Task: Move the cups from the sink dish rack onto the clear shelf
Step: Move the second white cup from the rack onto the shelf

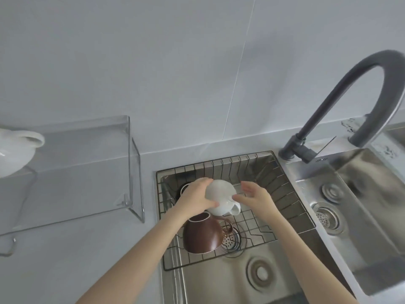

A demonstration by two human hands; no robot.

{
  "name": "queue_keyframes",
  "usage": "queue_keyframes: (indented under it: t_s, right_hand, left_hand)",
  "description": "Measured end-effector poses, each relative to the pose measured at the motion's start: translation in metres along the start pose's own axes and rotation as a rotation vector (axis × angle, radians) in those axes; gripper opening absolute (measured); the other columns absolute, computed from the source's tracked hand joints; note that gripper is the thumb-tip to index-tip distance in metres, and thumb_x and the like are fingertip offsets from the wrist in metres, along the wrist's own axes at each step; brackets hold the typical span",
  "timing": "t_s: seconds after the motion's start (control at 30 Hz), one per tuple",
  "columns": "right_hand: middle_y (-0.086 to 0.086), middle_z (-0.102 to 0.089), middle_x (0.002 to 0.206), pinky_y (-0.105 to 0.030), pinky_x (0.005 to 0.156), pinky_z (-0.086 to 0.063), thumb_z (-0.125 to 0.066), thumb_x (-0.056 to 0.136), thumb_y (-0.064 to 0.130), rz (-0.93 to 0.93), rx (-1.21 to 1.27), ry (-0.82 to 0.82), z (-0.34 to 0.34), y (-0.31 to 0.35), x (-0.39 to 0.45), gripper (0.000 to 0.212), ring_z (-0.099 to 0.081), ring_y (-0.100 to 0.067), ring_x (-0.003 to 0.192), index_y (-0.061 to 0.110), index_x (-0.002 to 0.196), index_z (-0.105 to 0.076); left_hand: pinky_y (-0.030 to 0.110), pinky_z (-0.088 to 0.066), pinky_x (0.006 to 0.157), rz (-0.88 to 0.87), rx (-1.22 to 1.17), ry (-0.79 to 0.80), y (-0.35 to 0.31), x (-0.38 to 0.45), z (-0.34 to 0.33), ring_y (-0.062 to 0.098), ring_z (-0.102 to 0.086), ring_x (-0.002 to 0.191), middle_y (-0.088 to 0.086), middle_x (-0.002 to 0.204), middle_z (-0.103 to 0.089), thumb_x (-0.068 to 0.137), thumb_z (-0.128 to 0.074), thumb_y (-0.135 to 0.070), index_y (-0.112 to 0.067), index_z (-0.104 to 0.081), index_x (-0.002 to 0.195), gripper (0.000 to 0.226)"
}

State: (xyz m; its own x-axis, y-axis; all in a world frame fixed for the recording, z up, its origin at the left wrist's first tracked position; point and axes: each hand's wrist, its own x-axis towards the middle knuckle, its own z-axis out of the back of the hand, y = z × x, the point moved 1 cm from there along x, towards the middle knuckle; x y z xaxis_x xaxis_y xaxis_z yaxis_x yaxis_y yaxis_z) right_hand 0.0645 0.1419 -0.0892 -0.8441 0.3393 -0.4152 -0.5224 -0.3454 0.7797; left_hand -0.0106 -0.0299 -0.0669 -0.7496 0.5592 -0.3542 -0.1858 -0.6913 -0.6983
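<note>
Left hand [195,197] grips white cup [221,199]; right hand [255,194] seemingly touching it.

The one head-worn view (wide-angle) looks steeply down and forward, close over the sink [263,279], facing the wall [153,62].

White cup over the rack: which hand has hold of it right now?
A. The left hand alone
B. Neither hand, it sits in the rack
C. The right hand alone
A. The left hand wraps the upturned white cup above the dish rack, while the right hand is open beside it, fingertips near the cup but not gripping it.
</note>
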Motion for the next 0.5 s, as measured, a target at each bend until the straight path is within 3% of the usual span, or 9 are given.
queue_keyframes:
  t_s: [0.1, 0.17, 0.27, 0.37, 0.5]
  right_hand:
    - [-0.007, -0.049, 0.138, -0.034, 0.106, -0.036, -0.077, 0.067, 0.031, -0.061, 0.066, 0.061, -0.009, -0.024, 0.008, 0.08, -0.047, -0.018, 0.125, 0.01, 0.135, -0.041]
    - [-0.006, -0.054, 0.132, -0.035, 0.107, -0.037, -0.079, 0.066, 0.028, -0.057, 0.121, 0.087, -0.014, -0.033, 0.013, 0.075, -0.05, -0.017, 0.121, 0.011, 0.131, -0.046]
    - [0.001, -0.067, 0.112, -0.022, 0.087, -0.05, -0.079, 0.067, 0.018, -0.021, 0.222, 0.134, -0.019, -0.033, 0.015, 0.048, -0.061, -0.015, 0.109, 0.021, 0.111, -0.061]
    - [0.001, -0.07, 0.107, -0.011, 0.069, -0.051, -0.081, 0.064, 0.016, -0.003, 0.287, 0.095, -0.022, -0.032, 0.016, 0.049, -0.065, -0.013, 0.102, 0.017, 0.11, -0.064]
    - [0.009, -0.072, 0.096, -0.013, 0.074, -0.052, -0.083, 0.06, 0.014, -0.005, 0.303, 0.032, -0.022, -0.031, 0.016, 0.044, -0.066, -0.009, 0.098, 0.027, 0.099, -0.067]
  left_hand:
    - [0.032, -0.033, 0.103, 0.015, 0.036, 0.028, 0.003, 0.012, -0.009, 0.023, -0.043, 0.126, 0.008, 0.141, -0.046, 0.068, -0.072, -0.023, -0.015, -0.042, 0.133, 0.072]
    - [0.034, -0.036, 0.102, 0.017, 0.042, 0.028, 0.004, 0.017, -0.015, 0.025, -0.046, 0.123, 0.01, 0.138, -0.05, 0.067, -0.072, -0.024, -0.017, -0.043, 0.132, 0.071]
    - [0.037, -0.036, 0.104, 0.027, 0.066, 0.017, 0.005, 0.02, -0.02, 0.028, -0.044, 0.126, 0.011, 0.141, -0.047, 0.067, -0.072, -0.026, -0.017, -0.041, 0.134, 0.075]
    - [0.037, -0.029, 0.109, 0.032, 0.12, 0.019, 0.007, 0.02, -0.023, 0.031, -0.035, 0.134, 0.015, 0.149, -0.034, 0.069, -0.071, -0.025, -0.016, -0.033, 0.138, 0.079]
    - [0.035, -0.026, 0.11, 0.019, 0.151, 0.009, 0.007, 0.019, -0.023, 0.03, -0.033, 0.136, 0.015, 0.15, -0.031, 0.073, -0.068, -0.023, -0.014, -0.027, 0.14, 0.079]
